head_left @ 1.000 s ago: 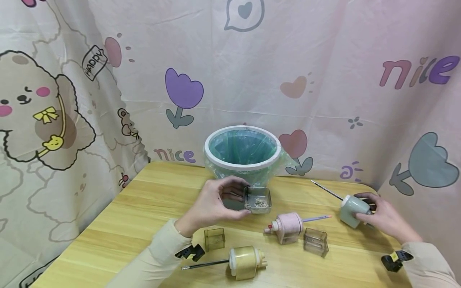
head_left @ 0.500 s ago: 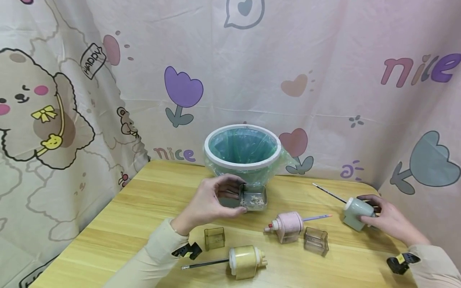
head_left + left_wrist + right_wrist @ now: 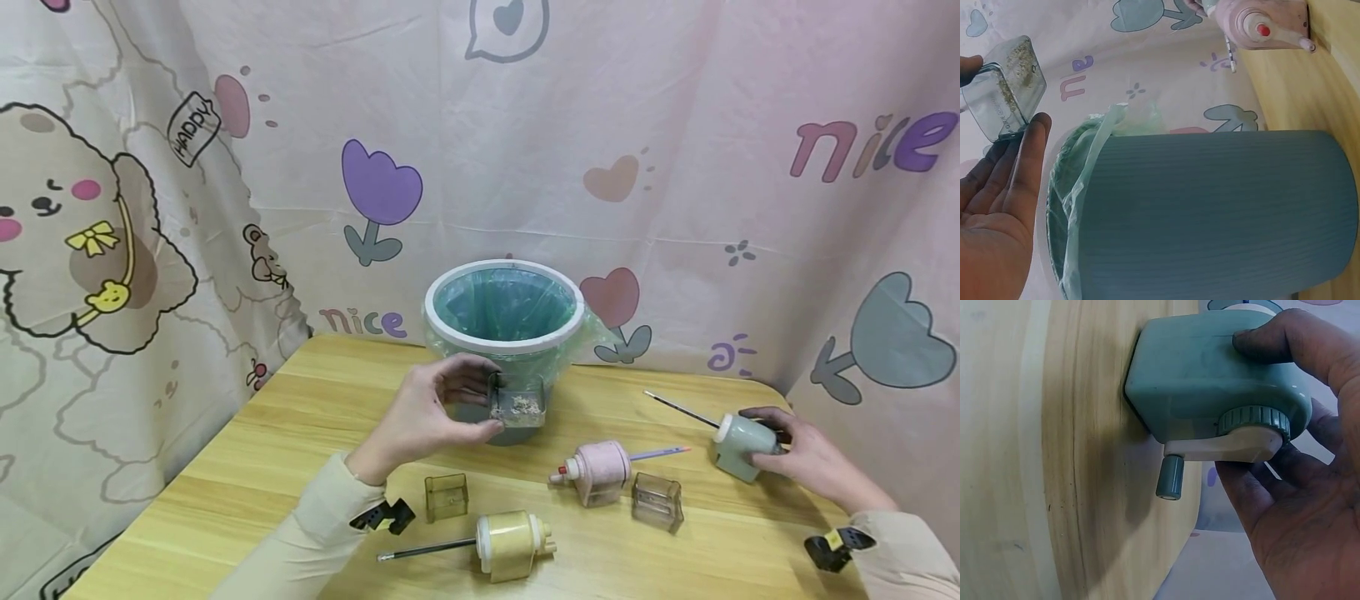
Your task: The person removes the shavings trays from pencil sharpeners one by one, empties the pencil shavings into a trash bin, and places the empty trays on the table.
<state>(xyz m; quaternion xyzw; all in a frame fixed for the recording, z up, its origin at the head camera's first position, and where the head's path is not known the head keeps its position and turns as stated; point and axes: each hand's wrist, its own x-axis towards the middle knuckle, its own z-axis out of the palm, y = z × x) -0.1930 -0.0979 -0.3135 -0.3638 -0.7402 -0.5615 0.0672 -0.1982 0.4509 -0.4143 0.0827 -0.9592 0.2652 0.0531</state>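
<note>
My left hand pinches a small clear shavings drawer between thumb and fingers, in front of the bin. Pencil shavings lie inside it. On the right, my right hand grips a grey-green crank pencil sharpener with thumb on one side and fingers on the other. A dark pencil sticks out of its front toward the upper left. The right wrist view shows its crank handle and the sharpener's base close to the table.
A bin with a green liner and white rim stands at the back. A pink sharpener and a yellow sharpener, each holding a pencil, lie nearer, beside a brown drawer and a yellowish drawer.
My left hand has carried the drawer slightly left and up, closer against the bin in the head view. The right hand and green sharpener have shifted slightly right, the sharpener turning a little.
</note>
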